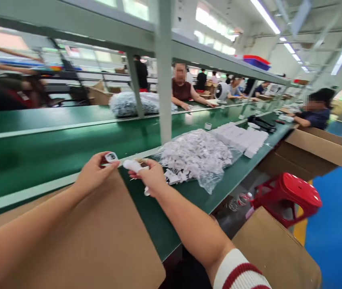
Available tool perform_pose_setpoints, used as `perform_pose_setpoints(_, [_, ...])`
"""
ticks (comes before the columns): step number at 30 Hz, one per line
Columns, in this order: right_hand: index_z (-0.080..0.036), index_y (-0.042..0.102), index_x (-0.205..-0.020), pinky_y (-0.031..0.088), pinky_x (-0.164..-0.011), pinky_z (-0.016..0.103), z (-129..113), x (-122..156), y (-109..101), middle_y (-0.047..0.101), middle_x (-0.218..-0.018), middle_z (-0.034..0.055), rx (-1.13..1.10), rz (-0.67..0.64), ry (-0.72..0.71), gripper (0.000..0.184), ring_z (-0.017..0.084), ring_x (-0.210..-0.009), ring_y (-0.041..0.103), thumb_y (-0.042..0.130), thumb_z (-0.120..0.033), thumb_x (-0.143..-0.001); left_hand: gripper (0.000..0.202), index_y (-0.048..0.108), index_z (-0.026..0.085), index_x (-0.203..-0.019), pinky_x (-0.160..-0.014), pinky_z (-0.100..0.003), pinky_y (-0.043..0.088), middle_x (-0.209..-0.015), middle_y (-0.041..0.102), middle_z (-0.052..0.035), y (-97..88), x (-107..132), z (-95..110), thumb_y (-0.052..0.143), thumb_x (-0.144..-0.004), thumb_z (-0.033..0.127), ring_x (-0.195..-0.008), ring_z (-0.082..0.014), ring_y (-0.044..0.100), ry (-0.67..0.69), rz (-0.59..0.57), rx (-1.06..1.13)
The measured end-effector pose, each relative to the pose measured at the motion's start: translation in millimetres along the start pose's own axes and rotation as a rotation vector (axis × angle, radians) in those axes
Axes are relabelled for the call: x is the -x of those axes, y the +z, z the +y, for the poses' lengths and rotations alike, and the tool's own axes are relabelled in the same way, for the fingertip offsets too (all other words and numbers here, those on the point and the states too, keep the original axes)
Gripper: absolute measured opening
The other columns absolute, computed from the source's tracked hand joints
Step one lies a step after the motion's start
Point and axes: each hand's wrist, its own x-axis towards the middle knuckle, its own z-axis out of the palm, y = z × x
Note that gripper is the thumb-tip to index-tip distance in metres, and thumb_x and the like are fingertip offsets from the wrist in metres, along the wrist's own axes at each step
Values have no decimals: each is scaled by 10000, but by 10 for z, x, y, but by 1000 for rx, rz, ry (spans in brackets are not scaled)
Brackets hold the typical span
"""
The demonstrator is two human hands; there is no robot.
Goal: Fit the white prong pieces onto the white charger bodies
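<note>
My left hand [94, 170] is closed on a small white plastic part with a dark opening [111, 157], pinched between thumb and fingers over the cardboard sheet [98, 233]. A little to its right, my right hand [153, 176] grips a white rounded piece [132, 165], whose kind I cannot make out. The two held pieces are close but apart. Just beyond my right hand lies a clear plastic bag [210, 178] full of small white parts [195, 148] on the green bench [153, 224].
Rows of white pieces [240, 136] lie past the bag. A grey post [164, 80] rises by the green belt [53, 154]. A red stool [294, 192] and cardboard boxes [318, 148] stand at right. Several people work along the line.
</note>
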Motion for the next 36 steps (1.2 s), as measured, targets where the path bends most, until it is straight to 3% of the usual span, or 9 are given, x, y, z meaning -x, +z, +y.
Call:
perform_pose_setpoints(3, [-184,660,-807,515,-533,186,-27,13,1,628,-645,-40,31,-80,88,205,76,-532,576,792,-249,-664,759,487,145,-1444,-1021,-383,531,-1249,683,-83,-100,611,-20,573,-910,678,-1094,-270,667,-57,-53,114])
perform_pose_setpoints(6, [-180,674,-819,491,-536,165,-1,59,15,637,-671,-33,74,-167,137,225,58,-545,549,799,-282,-663,724,561,216,-1404,-1042,-422,535,-1254,692,-87,-129,1145,-85,636,-857,684,-1126,-282,663,-45,-50,155])
perform_pose_setpoints(10, [-184,706,-836,484,-578,190,36,183,60,647,-704,-31,156,-228,152,269,67,-584,543,823,-294,-620,619,549,240,-1425,-1029,-412,551,-1327,653,-119,-83,1538,-182,608,-919,592,-1163,-276,654,51,-128,241])
perform_pose_setpoints(13, [-193,737,-867,484,-631,217,64,280,110,685,-785,-19,271,-256,75,295,86,-650,561,837,-292,-607,735,469,235,-1487,-1056,-441,537,-1408,587,-130,-33,1591,-236,671,-870,578,-1219,-293,613,101,-68,243])
perform_pose_setpoints(15, [-209,753,-905,491,-665,245,81,348,140,706,-848,-3,418,-297,-49,290,115,-710,581,832,-335,-656,788,519,217,-1420,-1029,-459,546,-1340,608,-126,-17,1568,-257,751,-786,623,-1180,-306,610,65,5,213])
perform_pose_setpoints(18, [-234,760,-975,499,-707,278,90,463,156,692,-897,13,704,-398,-288,226,142,-767,586,763,-373,-797,546,662,207,-1189,-918,-401,568,-1129,672,-93,-27,1524,-265,700,-842,627,-1036,-276,637,81,-82,232])
perform_pose_setpoints(20, [-233,751,-992,493,-715,285,82,541,148,641,-879,17,907,-481,-456,155,146,-769,565,695,-315,-872,427,695,218,-1168,-901,-361,558,-1099,688,-81,-44,1507,-263,611,-928,561,-1020,-255,638,161,-159,276])
perform_pose_setpoints(24, [-204,701,-908,478,-771,328,64,652,127,581,-866,45,1235,-598,-718,93,193,-851,543,614,-175,-894,444,714,222,-1169,-881,-340,552,-1113,703,-69,-58,1490,-275,642,-910,575,-1029,-256,639,158,-136,321])
perform_pose_setpoints(36, [-209,657,-891,414,-696,333,184,655,155,542,-791,40,1282,-611,-939,65,209,-786,467,605,-225,-927,317,737,212,-953,-845,-308,518,-1004,715,-40,-84,1454,-258,648,-919,514,-981,-225,638,193,-123,362])
